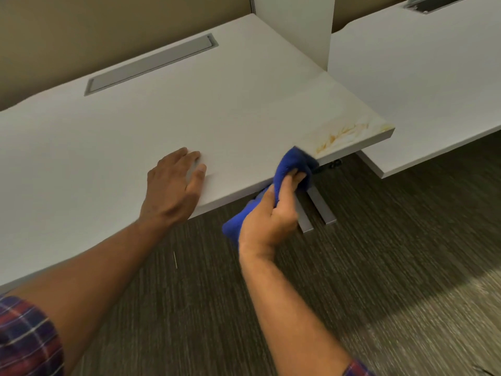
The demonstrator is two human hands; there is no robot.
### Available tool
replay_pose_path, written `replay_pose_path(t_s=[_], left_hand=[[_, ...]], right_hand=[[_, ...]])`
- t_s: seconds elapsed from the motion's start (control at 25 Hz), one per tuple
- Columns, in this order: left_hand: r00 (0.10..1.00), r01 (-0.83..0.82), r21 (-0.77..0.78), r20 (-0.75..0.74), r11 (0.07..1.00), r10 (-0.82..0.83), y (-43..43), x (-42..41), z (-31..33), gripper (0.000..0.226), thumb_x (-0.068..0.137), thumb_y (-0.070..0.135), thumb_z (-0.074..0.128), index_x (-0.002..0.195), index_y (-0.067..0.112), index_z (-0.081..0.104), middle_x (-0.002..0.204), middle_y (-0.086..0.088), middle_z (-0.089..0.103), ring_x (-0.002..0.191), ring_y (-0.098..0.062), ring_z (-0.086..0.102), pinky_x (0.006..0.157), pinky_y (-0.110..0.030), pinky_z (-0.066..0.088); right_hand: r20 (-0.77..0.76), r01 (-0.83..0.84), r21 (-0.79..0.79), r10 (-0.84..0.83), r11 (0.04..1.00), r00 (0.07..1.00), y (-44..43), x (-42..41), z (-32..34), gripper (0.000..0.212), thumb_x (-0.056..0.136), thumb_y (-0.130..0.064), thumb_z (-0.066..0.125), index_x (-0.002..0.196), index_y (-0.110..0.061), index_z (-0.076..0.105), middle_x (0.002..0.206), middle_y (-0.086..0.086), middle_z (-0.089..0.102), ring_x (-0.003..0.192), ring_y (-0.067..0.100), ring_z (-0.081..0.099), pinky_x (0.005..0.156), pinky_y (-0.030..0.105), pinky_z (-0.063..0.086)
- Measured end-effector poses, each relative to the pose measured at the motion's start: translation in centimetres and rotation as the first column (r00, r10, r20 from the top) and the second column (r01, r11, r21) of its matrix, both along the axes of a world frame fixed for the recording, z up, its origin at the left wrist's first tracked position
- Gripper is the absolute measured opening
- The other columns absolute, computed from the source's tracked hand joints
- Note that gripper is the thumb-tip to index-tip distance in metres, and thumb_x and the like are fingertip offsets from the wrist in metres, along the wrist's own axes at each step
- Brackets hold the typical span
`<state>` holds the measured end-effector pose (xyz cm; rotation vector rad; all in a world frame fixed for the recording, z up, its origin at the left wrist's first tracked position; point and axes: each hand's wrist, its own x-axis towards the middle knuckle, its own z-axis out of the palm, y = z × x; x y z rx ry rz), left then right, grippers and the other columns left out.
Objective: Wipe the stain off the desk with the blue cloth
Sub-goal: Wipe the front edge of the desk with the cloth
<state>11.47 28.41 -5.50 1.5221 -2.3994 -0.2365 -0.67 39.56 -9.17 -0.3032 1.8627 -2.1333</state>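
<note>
A yellowish smeared stain [344, 135] lies on the front right corner of the white desk [162, 118]. My right hand [271, 215] is closed around the bunched blue cloth [291, 165]. The cloth's top end touches the desk's front edge just left of the stain, and its lower end hangs below my palm. My left hand [174, 183] rests flat on the desk with fingers spread, left of the cloth and near the front edge.
A grey cable tray lid [151, 63] is set into the desk's back part. A white divider panel [298, 25] stands at the back right. A second white desk [420, 85] adjoins on the right. Grey desk feet [320, 210] rest on the dark carpet [379, 240].
</note>
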Motion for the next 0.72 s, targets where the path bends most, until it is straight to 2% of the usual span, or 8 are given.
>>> replay_pose_path(t_s=[0.04, 0.16, 0.24, 0.28, 0.36, 0.48, 0.6, 0.72], left_hand=[[1.000, -0.005, 0.006, -0.010, 1.000, 0.005, 0.0, 0.0, 0.0, 0.067, 0.100, 0.056, 0.029, 0.155, 0.025, 0.051, 0.166, -0.006, 0.042, 0.156, -0.025, 0.032, 0.127, -0.046, 0.020], [0.999, -0.010, 0.032, -0.031, 0.999, 0.011, 0.0, 0.1, 0.1, 0.068, 0.099, 0.056, 0.028, 0.155, 0.025, 0.051, 0.168, -0.005, 0.041, 0.157, -0.023, 0.030, 0.128, -0.043, 0.017], [0.999, -0.007, 0.035, -0.037, 0.999, 0.008, 0.1, 0.3, 0.2, 0.068, 0.100, 0.055, 0.028, 0.155, 0.024, 0.051, 0.167, -0.005, 0.042, 0.157, -0.022, 0.031, 0.128, -0.042, 0.017], [0.999, -0.005, 0.033, -0.039, 0.999, 0.006, 0.2, 0.3, 0.3, 0.067, 0.100, 0.055, 0.029, 0.154, 0.024, 0.052, 0.167, -0.005, 0.042, 0.157, -0.023, 0.031, 0.128, -0.042, 0.018], [0.999, -0.005, 0.022, -0.037, 1.000, 0.006, 0.3, 0.3, 0.4, 0.067, 0.101, 0.056, 0.029, 0.154, 0.024, 0.053, 0.166, -0.006, 0.044, 0.156, -0.024, 0.033, 0.129, -0.044, 0.020], [1.000, 0.007, 0.029, -0.024, 1.000, -0.006, 0.2, 0.4, 0.3, 0.069, 0.101, 0.057, 0.026, 0.156, 0.023, 0.050, 0.167, -0.007, 0.042, 0.157, -0.024, 0.032, 0.130, -0.046, 0.019], [1.000, 0.012, 0.036, -0.029, 0.999, -0.011, 0.3, 0.3, 0.1, 0.070, 0.101, 0.058, 0.025, 0.157, 0.022, 0.049, 0.168, -0.007, 0.040, 0.158, -0.023, 0.030, 0.130, -0.045, 0.018], [0.998, 0.002, 0.038, -0.059, 0.999, 0.000, 0.2, 0.3, -0.1, 0.070, 0.100, 0.057, 0.026, 0.155, 0.021, 0.051, 0.167, -0.008, 0.041, 0.159, -0.022, 0.030, 0.131, -0.044, 0.017]], right_hand=[[-0.022, -0.043, 0.014, 0.043, 0.999, 0.999, 0.5, 1.5, 0.0, 0.055, 0.100, 0.002, 0.056, 0.152, -0.012, 0.045, 0.159, 0.010, 0.045, 0.140, 0.014, 0.050, 0.106, 0.001, 0.031], [-0.082, -0.302, -0.003, 0.301, 0.953, 0.950, 3.1, 5.1, -0.4, 0.060, 0.101, 0.002, 0.055, 0.152, -0.023, 0.038, 0.157, 0.000, 0.048, 0.138, -0.013, 0.041, 0.113, 0.007, 0.032], [-0.070, -0.374, -0.049, 0.370, 0.926, 0.926, 4.8, 5.6, -0.5, 0.057, 0.102, -0.006, 0.052, 0.153, -0.029, 0.038, 0.156, -0.010, 0.050, 0.139, -0.010, 0.044, 0.117, 0.019, 0.037], [-0.040, -0.339, -0.080, 0.337, 0.937, 0.941, 5.4, 5.1, -0.4, 0.056, 0.102, -0.011, 0.051, 0.153, -0.031, 0.039, 0.153, -0.016, 0.052, 0.138, -0.008, 0.047, 0.116, 0.020, 0.039], [0.009, -0.163, -0.130, 0.165, 0.978, 0.986, 5.2, 2.8, -0.1, 0.055, 0.101, -0.014, 0.050, 0.154, -0.028, 0.042, 0.148, -0.022, 0.051, 0.132, -0.016, 0.048, 0.113, 0.013, 0.038], [0.035, -0.003, -0.089, 0.006, 0.996, 0.999, 3.3, -1.4, -0.1, 0.054, 0.104, -0.004, 0.049, 0.156, -0.014, 0.041, 0.154, -0.005, 0.049, 0.128, -0.020, 0.042, 0.107, 0.001, 0.031], [0.070, -0.069, -0.059, 0.073, 0.996, 0.995, 1.5, -1.8, -0.3, 0.054, 0.106, -0.003, 0.049, 0.158, -0.016, 0.038, 0.159, 0.000, 0.046, 0.127, -0.018, 0.037, 0.100, -0.006, 0.027], [0.041, -0.126, -0.016, 0.127, 0.992, 0.991, 1.1, 1.8, -0.8, 0.054, 0.104, -0.003, 0.053, 0.156, -0.013, 0.041, 0.155, 0.003, 0.051, 0.125, -0.018, 0.037, 0.099, -0.008, 0.026]])
